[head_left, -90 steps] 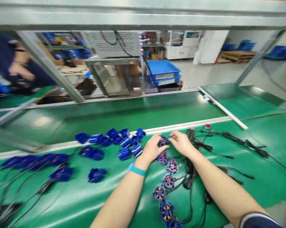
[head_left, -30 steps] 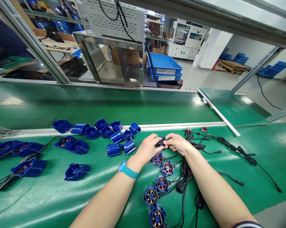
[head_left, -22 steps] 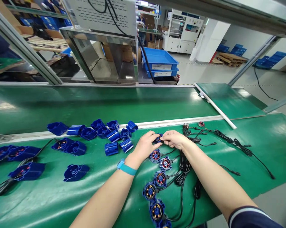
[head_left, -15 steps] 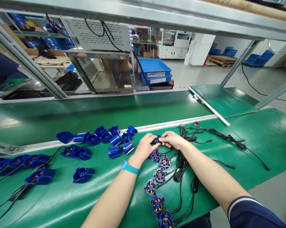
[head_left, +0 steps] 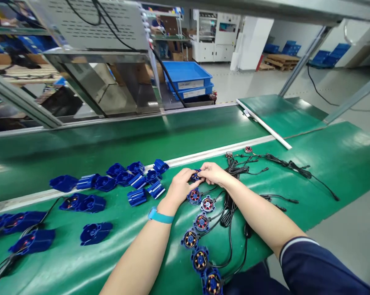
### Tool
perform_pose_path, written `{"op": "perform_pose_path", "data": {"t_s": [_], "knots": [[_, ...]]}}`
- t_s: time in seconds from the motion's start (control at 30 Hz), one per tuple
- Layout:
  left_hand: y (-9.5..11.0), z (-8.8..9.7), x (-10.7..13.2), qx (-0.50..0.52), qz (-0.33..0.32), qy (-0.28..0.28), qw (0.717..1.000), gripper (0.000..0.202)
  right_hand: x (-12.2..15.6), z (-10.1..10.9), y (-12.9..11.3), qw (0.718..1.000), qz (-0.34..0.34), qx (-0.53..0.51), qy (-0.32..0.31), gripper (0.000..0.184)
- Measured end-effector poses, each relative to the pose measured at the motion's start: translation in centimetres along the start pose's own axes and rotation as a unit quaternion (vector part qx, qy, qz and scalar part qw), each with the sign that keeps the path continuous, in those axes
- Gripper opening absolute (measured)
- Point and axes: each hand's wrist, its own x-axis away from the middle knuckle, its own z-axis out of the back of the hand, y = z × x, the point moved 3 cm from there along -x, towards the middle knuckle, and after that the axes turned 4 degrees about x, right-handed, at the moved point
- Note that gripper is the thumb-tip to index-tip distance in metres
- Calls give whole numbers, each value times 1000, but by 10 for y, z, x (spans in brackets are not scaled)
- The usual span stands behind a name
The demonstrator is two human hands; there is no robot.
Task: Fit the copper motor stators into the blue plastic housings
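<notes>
Between my two hands is a small blue motor housing (head_left: 195,176) with a coil inside, largely covered by fingers. My left hand (head_left: 182,185) grips its left side, a turquoise band on the wrist. From the right, the fingertips of my right hand (head_left: 212,173) pinch at its edge; exactly what they press is hidden. Just below the hands lies a round blue housing with a red-and-black coil (head_left: 194,196). A line of similar coil-filled housings (head_left: 200,259) runs down toward me, with black cables (head_left: 229,207) trailing to the right, partly under my right forearm.
Several blue shells (head_left: 123,178) lie left of my hands, and a single blue shell (head_left: 95,233) sits nearer me. Cabled housings (head_left: 33,241) are at far left. Two loose coils (head_left: 248,150) lie at back right. A white strip (head_left: 265,125) crosses the green conveyor (head_left: 191,133).
The view has shifted, so the scene sits further left and higher. Both hands stay together on the same housing; the right fingers have closed in nearer to the left hand.
</notes>
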Motion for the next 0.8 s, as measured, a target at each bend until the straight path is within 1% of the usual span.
{"op": "perform_pose_path", "data": {"t_s": [0.17,0.23,0.33,0.4,0.5,0.63,0.8], "knots": [[2,1,3,-48,18,5,999,26,1,-2,3,997,12,69,30,11],[1,1,3,-56,17,9,998,28,3,-1,2,991,28,116,55,10],[0,0,3,-63,-8,13,998,25,6,1,-2,965,96,213,117,12],[-1,-1,3,-80,-34,17,996,23,8,1,-5,947,121,263,140,14],[0,-2,3,-126,-64,19,990,25,9,1,-8,937,104,300,146,18],[4,-4,1,-185,-81,-15,979,25,9,1,-11,930,71,323,159,21],[10,-2,-4,-187,-85,-39,978,24,7,3,-11,933,69,317,153,23]]}}
